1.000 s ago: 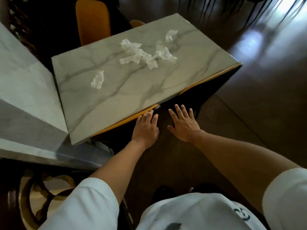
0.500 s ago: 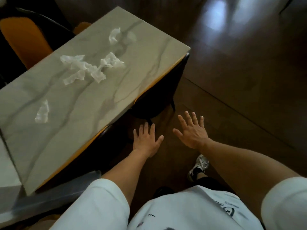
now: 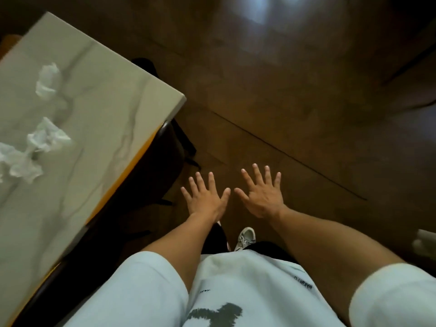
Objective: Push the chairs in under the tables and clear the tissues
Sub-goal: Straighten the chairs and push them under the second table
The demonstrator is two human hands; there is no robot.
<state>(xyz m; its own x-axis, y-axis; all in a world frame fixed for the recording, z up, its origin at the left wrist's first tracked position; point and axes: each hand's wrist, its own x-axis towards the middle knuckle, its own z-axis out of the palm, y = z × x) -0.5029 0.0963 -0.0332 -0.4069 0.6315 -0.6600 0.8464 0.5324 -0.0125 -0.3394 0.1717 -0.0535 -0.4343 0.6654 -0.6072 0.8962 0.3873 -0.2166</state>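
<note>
A grey marble table fills the left side of the view. Crumpled white tissues lie on it: one near its far side and a cluster at the left edge. A dark chair with an orange seat edge sits tucked under the table's right side. My left hand and my right hand hover over the floor to the right of the chair, fingers spread, holding nothing and touching nothing.
Dark wooden floor stretches to the right and ahead, with bright reflections far off. My shoe shows below my hands. A pale object pokes in at the right edge.
My view has swung right, so the table slid to the left. Both hands came off the chair under the table and now hover spread over the floor.
</note>
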